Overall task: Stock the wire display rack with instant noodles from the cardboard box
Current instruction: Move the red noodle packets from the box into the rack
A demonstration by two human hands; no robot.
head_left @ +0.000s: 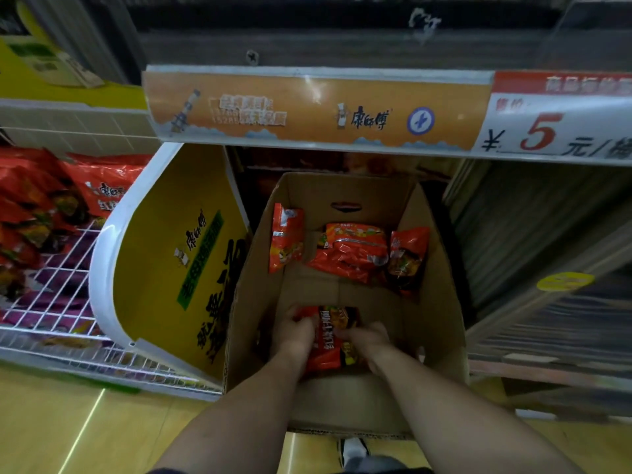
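Grip is taken: left hand (297, 331) and right hand (368, 340) are curled round the edges of one red noodle packet (330, 340), low inside the cardboard box (436, 295). Beyond the hands three more packets (349, 256) are seen lying. Past the left hand, the wire rack (65, 271) is part-stocked.

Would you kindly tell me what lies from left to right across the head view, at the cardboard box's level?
Stocked noodle packets on the wire display rack → yellow sign panel → cardboard box, with left hand and right hand gripping a noodle packet → dark shelving.
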